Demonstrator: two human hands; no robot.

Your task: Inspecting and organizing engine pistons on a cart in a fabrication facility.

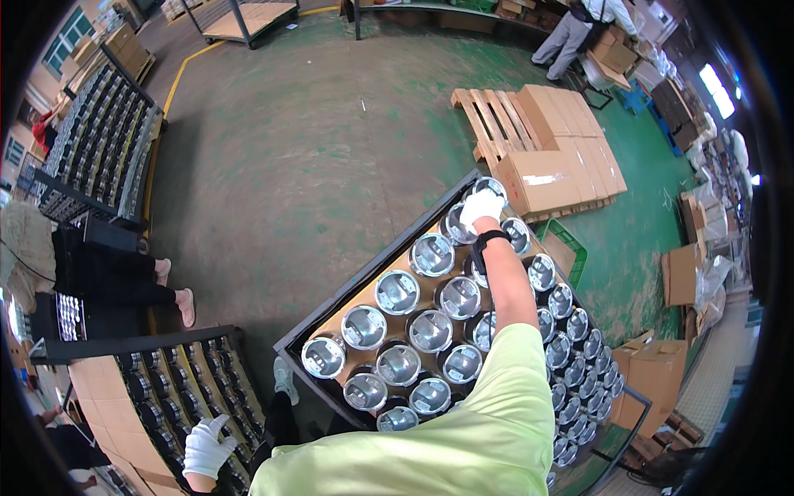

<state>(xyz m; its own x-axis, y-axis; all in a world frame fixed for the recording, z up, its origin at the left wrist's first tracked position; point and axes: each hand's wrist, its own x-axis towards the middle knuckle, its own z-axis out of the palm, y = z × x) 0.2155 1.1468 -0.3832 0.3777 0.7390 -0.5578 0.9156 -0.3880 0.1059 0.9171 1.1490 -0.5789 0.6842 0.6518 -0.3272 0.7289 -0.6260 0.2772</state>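
Observation:
My right hand (482, 207), in a white glove, reaches to the far corner of a dark-framed cart (372, 252). Its fingers are closed over an engine piston (493, 185) there, whose silver crown shows partly beyond the glove. Rows of similar pistons (397, 293) stand crown-up on brown board in the cart, several of them hidden under my right arm. At lower left my left hand (207, 446), also gloved in white, hangs over a second rack of dark-sided pistons (157, 384). Its fingers are apart, and I see nothing in them.
Taped cardboard boxes (554, 169) sit on a wooden pallet (488, 116) beyond the cart, beside a green crate (571, 252). A person in dark trousers (99, 264) stands at left near another piston rack (103, 136). Another person (579, 33) works at far right.

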